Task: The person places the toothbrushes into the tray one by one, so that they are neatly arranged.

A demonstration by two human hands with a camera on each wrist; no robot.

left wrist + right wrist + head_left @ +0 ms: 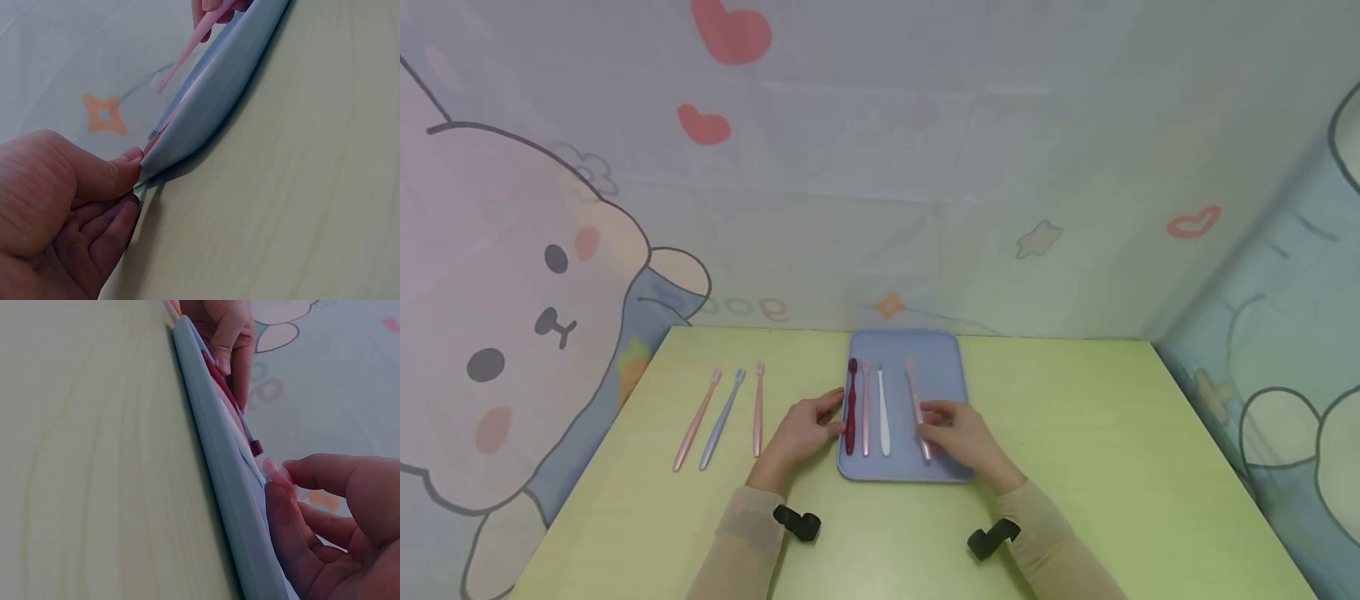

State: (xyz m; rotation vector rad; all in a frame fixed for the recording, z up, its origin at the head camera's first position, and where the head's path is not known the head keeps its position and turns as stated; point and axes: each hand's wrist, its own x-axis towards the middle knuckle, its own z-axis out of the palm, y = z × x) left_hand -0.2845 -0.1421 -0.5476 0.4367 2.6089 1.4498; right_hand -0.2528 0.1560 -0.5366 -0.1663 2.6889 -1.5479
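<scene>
My right hand [957, 429] pinches a pink toothbrush [914, 392] between thumb and fingers, over the right part of a blue tray [940, 346]. In the right wrist view the pinched handle [279, 473] shows end-on above the tray's rim. My left hand [805, 429] grips the tray's left edge, thumb on the rim and fingers curled below it, as the left wrist view shows. Beside that thumb, a dark red toothbrush [852, 400], a pink toothbrush [866, 408] and a white toothbrush [883, 417] lie side by side in the tray, heads pointing away.
Left of the tray, a pink toothbrush [697, 419], a blue toothbrush [722, 419] and another pink toothbrush [758, 408] lie on the light yellow-green table [1090, 433]. A printed cloth [850, 167] with cartoon figures hangs behind the table's back edge.
</scene>
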